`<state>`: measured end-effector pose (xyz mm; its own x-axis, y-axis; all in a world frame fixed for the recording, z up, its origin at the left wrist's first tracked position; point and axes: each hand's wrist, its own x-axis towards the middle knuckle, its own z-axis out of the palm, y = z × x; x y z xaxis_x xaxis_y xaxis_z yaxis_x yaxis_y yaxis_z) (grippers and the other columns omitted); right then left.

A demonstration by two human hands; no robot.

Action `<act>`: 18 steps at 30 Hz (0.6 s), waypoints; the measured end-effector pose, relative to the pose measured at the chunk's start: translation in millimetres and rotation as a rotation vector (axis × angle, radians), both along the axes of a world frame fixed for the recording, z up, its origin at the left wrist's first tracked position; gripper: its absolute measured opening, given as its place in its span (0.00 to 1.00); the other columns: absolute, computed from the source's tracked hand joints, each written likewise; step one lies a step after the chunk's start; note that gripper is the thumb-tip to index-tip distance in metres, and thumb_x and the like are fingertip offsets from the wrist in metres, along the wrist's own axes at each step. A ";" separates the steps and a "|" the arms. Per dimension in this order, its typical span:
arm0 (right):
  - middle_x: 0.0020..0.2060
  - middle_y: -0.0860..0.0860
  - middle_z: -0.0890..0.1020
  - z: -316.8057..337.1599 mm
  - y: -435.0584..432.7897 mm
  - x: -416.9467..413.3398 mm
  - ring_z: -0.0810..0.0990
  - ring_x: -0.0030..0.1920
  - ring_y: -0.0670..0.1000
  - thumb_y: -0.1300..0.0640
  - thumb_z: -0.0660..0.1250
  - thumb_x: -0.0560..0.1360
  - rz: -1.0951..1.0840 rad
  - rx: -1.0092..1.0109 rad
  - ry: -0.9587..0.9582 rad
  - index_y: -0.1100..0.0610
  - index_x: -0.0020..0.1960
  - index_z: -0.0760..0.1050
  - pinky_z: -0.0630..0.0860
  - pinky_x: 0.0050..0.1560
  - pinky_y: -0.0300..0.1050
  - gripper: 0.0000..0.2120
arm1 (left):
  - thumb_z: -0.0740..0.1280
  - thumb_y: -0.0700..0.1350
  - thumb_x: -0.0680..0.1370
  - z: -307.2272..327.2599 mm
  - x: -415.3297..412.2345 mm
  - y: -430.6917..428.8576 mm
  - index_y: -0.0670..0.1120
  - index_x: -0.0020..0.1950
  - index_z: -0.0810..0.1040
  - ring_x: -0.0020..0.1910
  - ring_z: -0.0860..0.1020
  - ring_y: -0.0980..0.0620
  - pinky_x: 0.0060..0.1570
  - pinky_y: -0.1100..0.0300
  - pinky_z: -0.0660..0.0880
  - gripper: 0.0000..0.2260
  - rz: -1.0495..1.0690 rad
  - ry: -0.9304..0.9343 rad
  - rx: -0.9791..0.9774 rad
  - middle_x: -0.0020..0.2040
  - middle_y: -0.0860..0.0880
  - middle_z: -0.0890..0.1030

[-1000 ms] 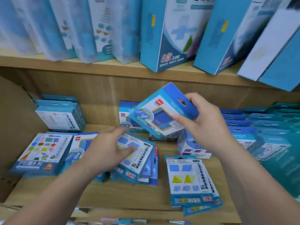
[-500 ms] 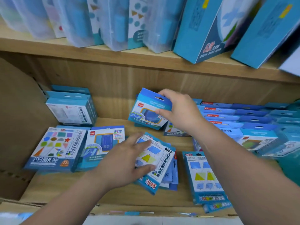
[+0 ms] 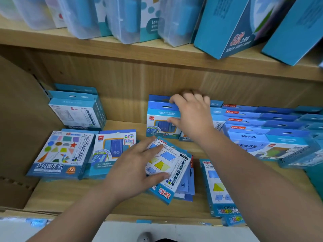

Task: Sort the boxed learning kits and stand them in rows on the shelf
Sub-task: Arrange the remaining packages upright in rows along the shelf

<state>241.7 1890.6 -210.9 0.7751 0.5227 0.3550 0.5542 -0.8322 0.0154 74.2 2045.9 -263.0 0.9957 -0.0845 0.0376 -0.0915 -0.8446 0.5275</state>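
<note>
The blue box [image 3: 161,119] is standing near the shelf's [image 3: 70,194] back edge, the right hand [image 3: 190,117] gripping its top, probably to steady it; the left hand [image 3: 138,170] is resting flat and wide on a tilted box [image 3: 174,165].

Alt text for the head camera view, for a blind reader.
A person's right hand grips a blue boxed kit standing at the back of a wooden shelf, while the left hand rests on a flat kit.

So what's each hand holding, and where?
Right hand grips upright blue cardboard kit box by its top edge; left hand rests flat on white-blue box.
</note>
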 end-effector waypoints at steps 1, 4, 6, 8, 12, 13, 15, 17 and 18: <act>0.51 0.49 0.78 -3.2 -1.8 -1.5 0.74 0.56 0.57 0.42 0.78 0.66 0.011 0.028 -0.027 0.47 0.59 0.76 0.64 0.54 0.54 0.25 | 0.53 0.80 0.67 -0.1 0.2 -0.9 0.57 0.76 0.68 0.74 0.64 0.55 0.70 0.53 0.67 0.44 0.022 -0.015 -0.003 0.79 0.58 0.60; 0.53 0.49 0.79 -6.1 -11.1 -14.7 0.74 0.57 0.56 0.46 0.76 0.69 0.063 0.230 -0.086 0.50 0.58 0.78 0.64 0.56 0.53 0.20 | 0.58 0.76 0.68 0.5 1.2 -4.5 0.53 0.74 0.70 0.73 0.67 0.51 0.70 0.50 0.67 0.41 0.076 -0.048 0.000 0.78 0.54 0.64; 0.52 0.49 0.80 -4.4 -21.8 -30.1 0.74 0.56 0.54 0.48 0.72 0.74 0.107 0.357 -0.029 0.52 0.57 0.79 0.68 0.55 0.51 0.14 | 0.58 0.74 0.69 0.7 0.9 -6.8 0.52 0.74 0.71 0.72 0.67 0.50 0.70 0.51 0.65 0.40 0.094 -0.057 0.012 0.77 0.53 0.65; 0.47 0.47 0.81 -4.4 -39.2 -44.4 0.76 0.52 0.51 0.49 0.70 0.77 0.109 0.403 0.131 0.52 0.54 0.80 0.73 0.52 0.50 0.09 | 0.57 0.75 0.68 1.4 0.9 -8.1 0.52 0.74 0.71 0.73 0.66 0.50 0.71 0.54 0.61 0.41 0.114 -0.041 0.014 0.78 0.54 0.63; 0.42 0.39 0.81 -6.9 -96.3 -63.2 0.78 0.46 0.41 0.55 0.72 0.77 -0.004 0.409 0.415 0.49 0.50 0.82 0.73 0.47 0.32 0.03 | 0.54 0.76 0.67 3.9 2.6 -9.2 0.53 0.75 0.69 0.73 0.64 0.48 0.72 0.52 0.60 0.43 0.145 0.003 0.057 0.79 0.54 0.61; 0.41 0.39 0.81 -6.4 -111.5 -66.3 0.78 0.46 0.39 0.55 0.73 0.76 -0.061 0.405 0.456 0.49 0.49 0.83 0.73 0.46 0.29 0.03 | 0.53 0.76 0.66 5.1 2.7 -10.0 0.52 0.75 0.70 0.72 0.65 0.47 0.72 0.51 0.61 0.44 0.153 0.003 0.072 0.78 0.53 0.62; 0.42 0.41 0.82 -4.7 -136.4 -71.6 0.79 0.44 0.40 0.51 0.75 0.74 -0.187 0.383 0.531 0.48 0.50 0.83 0.77 0.46 0.35 0.06 | 0.53 0.76 0.66 7.3 3.5 -13.2 0.51 0.74 0.72 0.70 0.66 0.45 0.70 0.49 0.64 0.43 0.170 -0.009 0.095 0.77 0.51 0.64; 0.49 0.42 0.80 -4.4 -150.4 -78.4 0.79 0.47 0.41 0.41 0.77 0.68 -0.308 0.256 0.643 0.45 0.56 0.82 0.75 0.42 0.37 0.18 | 0.54 0.76 0.66 9.6 5.5 -17.6 0.52 0.73 0.72 0.71 0.65 0.46 0.69 0.48 0.64 0.43 0.178 -0.005 0.094 0.77 0.52 0.65; 0.53 0.43 0.78 -5.3 -153.3 -82.5 0.77 0.51 0.42 0.35 0.76 0.65 -0.359 0.159 0.691 0.42 0.60 0.79 0.72 0.42 0.35 0.25 | 0.54 0.76 0.65 10.4 7.0 -19.5 0.53 0.74 0.71 0.71 0.63 0.46 0.70 0.49 0.63 0.43 0.179 0.007 0.081 0.77 0.53 0.63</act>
